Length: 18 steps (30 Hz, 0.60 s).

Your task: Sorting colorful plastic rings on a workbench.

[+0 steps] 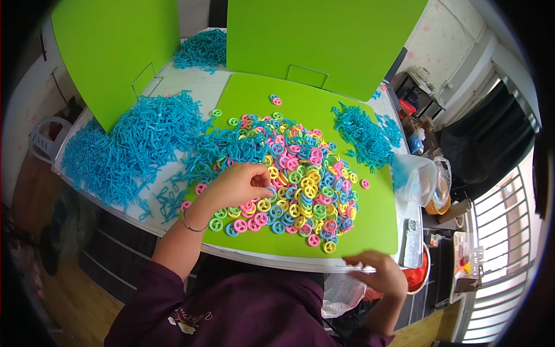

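Note:
A heap of small spoked plastic wheels (309, 191) in pink, yellow, green and blue lies on a bright green board (277, 246). My left hand (243, 182) is over the heap's left side, thumb and fingertips pinched together on a small blue wheel (270, 191). Its fingers partly cover that wheel. Small blue plastic pieces (231, 144) lie among the wheels just beyond this hand. My right hand (381, 274) is at the table's front edge, right of the heap, slightly blurred. Its thumb and fingers are apart, with nothing seen between them.
Larger piles of blue pieces lie at the left (150, 133), back (202, 49) and right (364, 136). Upright green panels (324, 40) stand behind. A clear plastic container (413, 176) and a phone-like object (412, 243) are at the right edge. A plastic bag (344, 295) hangs below.

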Motion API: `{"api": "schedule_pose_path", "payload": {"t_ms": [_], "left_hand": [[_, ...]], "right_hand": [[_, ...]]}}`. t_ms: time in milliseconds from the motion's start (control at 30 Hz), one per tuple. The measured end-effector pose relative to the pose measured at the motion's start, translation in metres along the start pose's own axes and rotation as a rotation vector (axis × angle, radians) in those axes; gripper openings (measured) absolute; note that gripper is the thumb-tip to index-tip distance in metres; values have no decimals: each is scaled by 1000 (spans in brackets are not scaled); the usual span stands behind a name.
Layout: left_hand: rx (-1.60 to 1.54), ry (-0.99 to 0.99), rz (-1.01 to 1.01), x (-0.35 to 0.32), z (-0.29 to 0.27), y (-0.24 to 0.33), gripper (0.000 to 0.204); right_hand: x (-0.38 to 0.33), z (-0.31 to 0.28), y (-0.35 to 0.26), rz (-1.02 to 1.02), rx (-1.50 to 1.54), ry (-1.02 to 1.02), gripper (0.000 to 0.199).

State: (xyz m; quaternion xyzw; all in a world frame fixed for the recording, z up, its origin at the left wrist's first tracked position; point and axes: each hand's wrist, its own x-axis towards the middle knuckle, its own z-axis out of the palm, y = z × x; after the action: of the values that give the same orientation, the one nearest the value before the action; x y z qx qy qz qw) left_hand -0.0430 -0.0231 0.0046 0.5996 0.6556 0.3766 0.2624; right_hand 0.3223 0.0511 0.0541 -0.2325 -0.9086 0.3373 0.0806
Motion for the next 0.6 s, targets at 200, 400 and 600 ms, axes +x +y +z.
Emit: {"api": "schedule_pose_path", "payload": {"t_ms": [200,400,600], "left_hand": [[-56,-121,-30,-2,8,11,22],[-128,-259,34,-3,15,6,22],[-217,-190,-12,-3,12,7,20]], "right_hand": [[177,43,-21,-359,-197,425,22],[270,68,-4,-597,-554,269,27],[243,54,-4,-507,-198,309,25]]}}
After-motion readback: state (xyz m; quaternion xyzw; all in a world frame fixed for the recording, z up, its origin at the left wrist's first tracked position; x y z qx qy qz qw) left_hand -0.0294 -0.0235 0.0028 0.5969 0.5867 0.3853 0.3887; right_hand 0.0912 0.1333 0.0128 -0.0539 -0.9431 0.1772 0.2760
